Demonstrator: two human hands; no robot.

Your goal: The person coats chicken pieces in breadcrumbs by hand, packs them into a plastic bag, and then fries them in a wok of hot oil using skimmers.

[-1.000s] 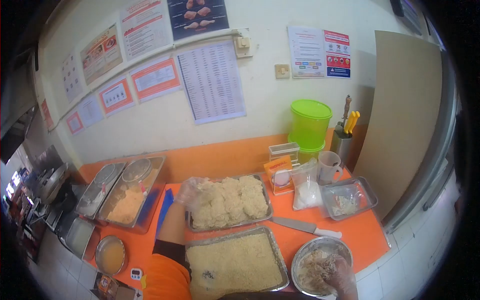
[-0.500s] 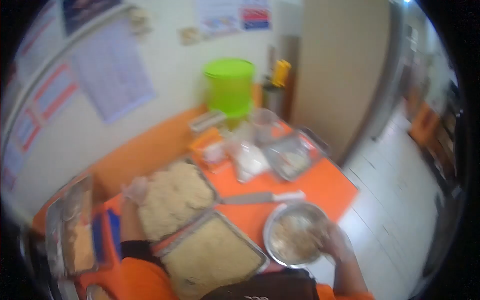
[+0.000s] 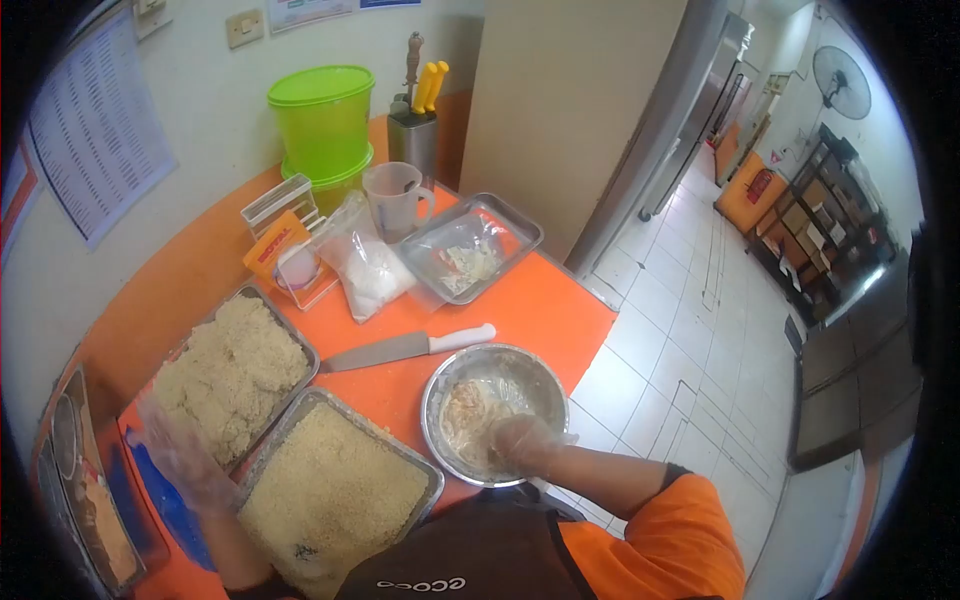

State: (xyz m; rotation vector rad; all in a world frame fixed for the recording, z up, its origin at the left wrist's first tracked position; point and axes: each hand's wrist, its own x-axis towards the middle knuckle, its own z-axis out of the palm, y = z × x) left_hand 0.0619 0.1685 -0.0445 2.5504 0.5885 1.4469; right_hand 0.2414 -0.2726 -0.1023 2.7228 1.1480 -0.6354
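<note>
My right hand [image 3: 525,445], in a clear plastic glove, is down in a steel bowl [image 3: 545,385] with its fingers curled at a wet, pale batter [image 3: 465,415]; what they close on is hidden. My left hand [image 3: 180,450], also gloved, has its fingers stretched out beside the left edge of a metal tray heaped with pale, coarse crumbs [image 3: 235,370]. Closer to my body, a second tray holds a flat layer of finer crumbs [image 3: 335,490]. A white-handled knife [image 3: 395,348] lies behind the bowl.
Behind the knife are a bag of white powder [image 3: 375,275], an orange box [image 3: 280,250], a measuring jug [image 3: 397,200] and a shallow metal tray [image 3: 530,230]. Green tubs [image 3: 322,120] and a knife block [image 3: 413,145] stand by the wall. Another metal container [image 3: 115,530] is at left.
The view has swung to the right and sharpened. My right hand has gone from the bowl's right side down into the batter. My left hand has come back toward me along the crumb tray.
</note>
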